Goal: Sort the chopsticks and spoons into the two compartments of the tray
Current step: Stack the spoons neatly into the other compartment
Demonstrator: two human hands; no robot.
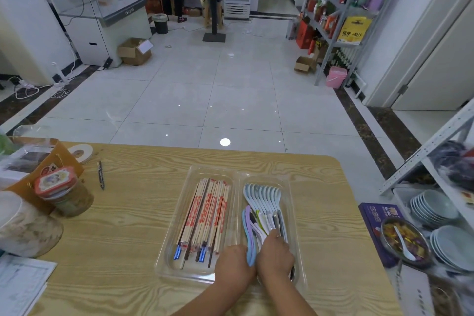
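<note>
Both hands meet at the near end of the clear tray's (195,271) right compartment. I see the right hand (275,254) curled over the handles of the spoons (264,197), stacked there with bowls far. I cannot tell if the left hand (234,265), curled beside the divider, grips anything. Chopsticks (207,213) fill the left compartment on the wooden worktop (128,238).

1. A clear two-compartment tray (164,251) sits on a wooden table (115,238).
2. Its left compartment holds chopsticks (207,213), its right spoons (264,197).
3. The right hand (275,251) curls over the spoons' handles; the left hand (234,264) touches them, perhaps gripping.
</note>
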